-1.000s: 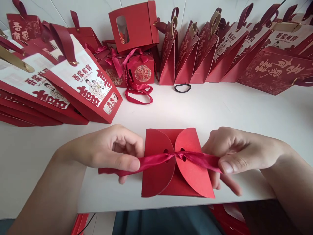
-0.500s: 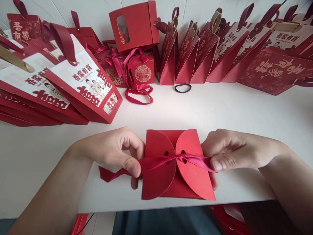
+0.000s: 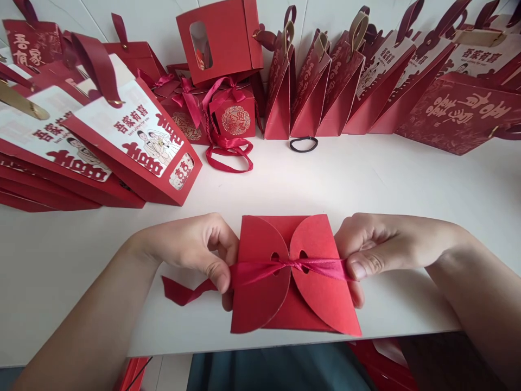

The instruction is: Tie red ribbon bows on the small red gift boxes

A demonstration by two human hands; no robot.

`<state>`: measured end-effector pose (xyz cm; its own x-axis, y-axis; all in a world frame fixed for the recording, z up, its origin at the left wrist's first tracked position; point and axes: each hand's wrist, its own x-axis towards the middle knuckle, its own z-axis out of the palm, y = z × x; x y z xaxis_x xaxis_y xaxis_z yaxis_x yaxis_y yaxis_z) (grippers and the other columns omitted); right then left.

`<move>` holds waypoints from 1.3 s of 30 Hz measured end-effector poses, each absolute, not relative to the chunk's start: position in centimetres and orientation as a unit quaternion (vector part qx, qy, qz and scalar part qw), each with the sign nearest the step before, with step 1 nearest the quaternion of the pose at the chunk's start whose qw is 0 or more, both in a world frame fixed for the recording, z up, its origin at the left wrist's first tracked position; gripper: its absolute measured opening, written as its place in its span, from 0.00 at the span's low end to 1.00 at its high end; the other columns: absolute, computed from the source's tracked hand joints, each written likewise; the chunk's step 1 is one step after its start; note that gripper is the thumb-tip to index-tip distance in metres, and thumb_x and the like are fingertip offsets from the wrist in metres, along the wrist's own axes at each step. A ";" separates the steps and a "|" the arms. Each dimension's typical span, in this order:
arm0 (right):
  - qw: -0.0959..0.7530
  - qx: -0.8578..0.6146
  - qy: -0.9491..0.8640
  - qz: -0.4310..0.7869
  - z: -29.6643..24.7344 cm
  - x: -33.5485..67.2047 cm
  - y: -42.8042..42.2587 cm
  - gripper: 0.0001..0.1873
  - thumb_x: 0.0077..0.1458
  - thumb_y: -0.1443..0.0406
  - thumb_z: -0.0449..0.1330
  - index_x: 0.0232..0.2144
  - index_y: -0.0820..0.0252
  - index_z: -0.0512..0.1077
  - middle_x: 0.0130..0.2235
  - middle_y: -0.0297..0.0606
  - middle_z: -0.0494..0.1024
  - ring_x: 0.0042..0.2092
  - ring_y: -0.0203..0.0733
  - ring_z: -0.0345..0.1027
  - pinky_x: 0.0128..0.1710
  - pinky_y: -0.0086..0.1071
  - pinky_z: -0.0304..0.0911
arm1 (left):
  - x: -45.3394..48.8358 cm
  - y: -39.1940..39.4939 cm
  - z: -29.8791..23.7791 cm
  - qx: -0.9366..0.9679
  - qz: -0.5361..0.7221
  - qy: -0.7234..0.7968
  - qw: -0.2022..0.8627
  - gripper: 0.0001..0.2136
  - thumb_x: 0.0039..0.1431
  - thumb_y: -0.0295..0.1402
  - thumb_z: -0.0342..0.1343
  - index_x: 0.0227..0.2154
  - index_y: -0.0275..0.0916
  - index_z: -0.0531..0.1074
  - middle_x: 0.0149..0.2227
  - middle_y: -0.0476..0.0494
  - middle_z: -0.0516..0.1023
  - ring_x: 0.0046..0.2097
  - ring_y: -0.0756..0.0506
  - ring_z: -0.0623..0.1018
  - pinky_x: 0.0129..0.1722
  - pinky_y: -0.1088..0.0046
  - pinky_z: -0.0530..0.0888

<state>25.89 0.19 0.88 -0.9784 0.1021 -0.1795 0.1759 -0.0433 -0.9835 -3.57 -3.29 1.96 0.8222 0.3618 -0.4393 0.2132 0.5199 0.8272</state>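
A red gift box (image 3: pixel 260 304) with two rounded flaps meeting in the middle sits near the front edge of the table. A crimson ribbon (image 3: pixel 256 270) passes over the flaps, with a knot between their two holes. At the box's left side, my left hand (image 3: pixel 203 252) pinches one ribbon end between thumb and fingers; a loose tail hangs out to the left. My right hand (image 3: pixel 378 252) pinches the other end at the right side, its thumb on top. The ribbon runs straight between both hands. Some fingertips are hidden behind the box edges.
Printed red gift bags (image 3: pixel 138 136) stand in rows at left, and more bags (image 3: pixel 311 98) line the back right. Small ribboned boxes (image 3: pixel 236 117) sit at the back under a larger windowed box (image 3: pixel 226 43). A black hair tie (image 3: pixel 303 144) lies on the white table (image 3: pixel 325 184).
The ribbon is drawn straighter and its knot looks tighter across the flaps. Both hands have shifted only slightly, still pinching the ribbon ends. The view has moved a little.
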 end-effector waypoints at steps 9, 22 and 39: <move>0.047 0.114 0.663 -0.738 1.0 26.1 0.7 0.23 0.60 0.55 0.56 0.29 0.72 0.78 0.21 0.36 0.67 0.24 0.30 0.53 0.26 0.28 0.50 | -3.9 -3.0 0.9 0.477 0.024 0.293 0.828 0.06 0.44 0.30 0.67 0.21 0.34 0.76 0.27 0.42 0.81 0.32 0.43 0.80 0.34 0.71 0.76; 0.084 0.131 0.655 -0.739 1.3 26.3 1.0 0.22 0.61 0.53 0.55 0.28 0.65 0.77 0.26 0.40 0.76 0.26 0.32 0.61 0.26 0.29 0.53 | -4.2 -3.1 0.5 0.458 0.015 0.291 0.840 0.09 0.43 0.34 0.68 0.22 0.34 0.75 0.28 0.40 0.80 0.33 0.41 0.81 0.34 0.68 0.76; 0.089 0.128 0.657 -0.737 1.1 26.2 1.0 0.24 0.60 0.52 0.55 0.27 0.67 0.76 0.26 0.40 0.76 0.24 0.31 0.59 0.24 0.28 0.52 | -4.2 -3.3 0.4 0.461 0.013 0.291 0.838 0.11 0.44 0.36 0.67 0.22 0.35 0.73 0.27 0.41 0.80 0.32 0.42 0.80 0.32 0.70 0.75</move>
